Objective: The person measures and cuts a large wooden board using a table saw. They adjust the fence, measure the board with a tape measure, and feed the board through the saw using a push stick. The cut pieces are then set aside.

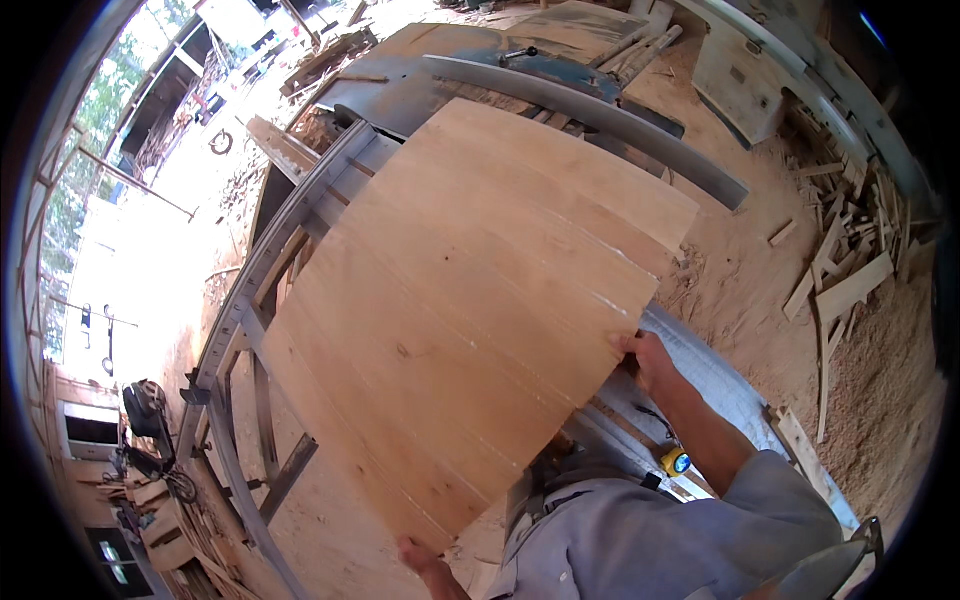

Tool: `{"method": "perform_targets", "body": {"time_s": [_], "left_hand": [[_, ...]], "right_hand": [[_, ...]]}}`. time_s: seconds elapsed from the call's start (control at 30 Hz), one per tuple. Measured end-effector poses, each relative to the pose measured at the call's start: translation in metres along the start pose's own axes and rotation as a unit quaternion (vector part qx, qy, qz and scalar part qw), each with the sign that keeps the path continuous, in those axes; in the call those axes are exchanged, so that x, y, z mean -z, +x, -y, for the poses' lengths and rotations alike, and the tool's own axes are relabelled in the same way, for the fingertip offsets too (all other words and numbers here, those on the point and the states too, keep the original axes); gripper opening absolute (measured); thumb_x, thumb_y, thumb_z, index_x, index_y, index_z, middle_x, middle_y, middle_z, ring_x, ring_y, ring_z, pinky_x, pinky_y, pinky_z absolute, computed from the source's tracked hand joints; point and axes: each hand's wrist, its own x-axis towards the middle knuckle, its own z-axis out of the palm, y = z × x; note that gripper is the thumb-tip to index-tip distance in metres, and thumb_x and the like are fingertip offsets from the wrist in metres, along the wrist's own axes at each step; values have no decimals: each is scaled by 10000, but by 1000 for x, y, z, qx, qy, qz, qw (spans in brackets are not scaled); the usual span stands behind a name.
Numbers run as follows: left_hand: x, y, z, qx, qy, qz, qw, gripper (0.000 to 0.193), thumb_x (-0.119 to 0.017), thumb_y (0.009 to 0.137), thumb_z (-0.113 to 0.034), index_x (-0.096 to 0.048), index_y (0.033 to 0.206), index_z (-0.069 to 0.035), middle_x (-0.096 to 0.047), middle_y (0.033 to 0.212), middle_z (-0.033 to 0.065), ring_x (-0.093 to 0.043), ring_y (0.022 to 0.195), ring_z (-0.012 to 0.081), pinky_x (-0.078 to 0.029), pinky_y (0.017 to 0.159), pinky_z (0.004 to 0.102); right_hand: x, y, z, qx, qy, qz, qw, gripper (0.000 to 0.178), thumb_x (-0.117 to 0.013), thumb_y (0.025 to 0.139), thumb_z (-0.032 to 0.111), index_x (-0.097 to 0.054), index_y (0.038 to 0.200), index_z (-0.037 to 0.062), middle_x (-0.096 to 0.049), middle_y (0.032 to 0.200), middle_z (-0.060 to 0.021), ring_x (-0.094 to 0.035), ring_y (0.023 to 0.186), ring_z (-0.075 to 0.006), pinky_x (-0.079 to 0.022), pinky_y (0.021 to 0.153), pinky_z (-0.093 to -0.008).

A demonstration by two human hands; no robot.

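Observation:
A large wooden panel [450, 290] made of several joined boards fills the middle of the view. Pale streaks run along its seams, and its far right end is stepped. My left hand [422, 558] grips its near lower corner, fingers closed around the edge. Higher up on the right side, my right hand [646, 358] is closed on the panel's edge, with part of the fingers hidden beneath it. The panel lies over a grey metal frame [262, 250], whose bars show past its left side.
Beyond the panel stand a grey metal fence rail [600, 125] and a machine table [400, 65]. Wood offcuts [855, 285] and sawdust lie at the right. A yellow tape measure [676, 462] is near my right forearm. A motorbike [150, 435] stands far left beside stacked scrap wood [170, 530].

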Motion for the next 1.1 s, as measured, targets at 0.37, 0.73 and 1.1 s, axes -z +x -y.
{"method": "perform_targets", "body": {"time_s": [0.37,0.73,1.1], "left_hand": [[-79,-25,-7,13,6,106,994,495,-394,1028,-422,-620,1219,-26,-674,1087,131,-677,886,281,-526,566,389],[-84,1,17,19,-47,65,997,626,-385,974,-556,-494,1425,-135,-651,1232,108,-659,908,322,-458,502,426],[-86,4,7,10,-61,87,994,594,-385,1007,-481,-495,1421,-69,-609,1321,129,-627,1062,316,-518,710,416]], "right_hand": [[75,35,43,84,-272,-112,952,227,-662,919,158,-657,1044,-32,-726,839,-118,-686,666,-159,-525,567,-272],[75,143,52,162,154,-125,967,318,-620,916,24,-585,1227,-31,-674,1143,-157,-645,1064,-267,-513,943,-393],[43,189,78,150,161,-129,967,297,-604,876,-60,-609,1172,-24,-672,1140,-135,-633,1086,-282,-495,990,-413]]}}
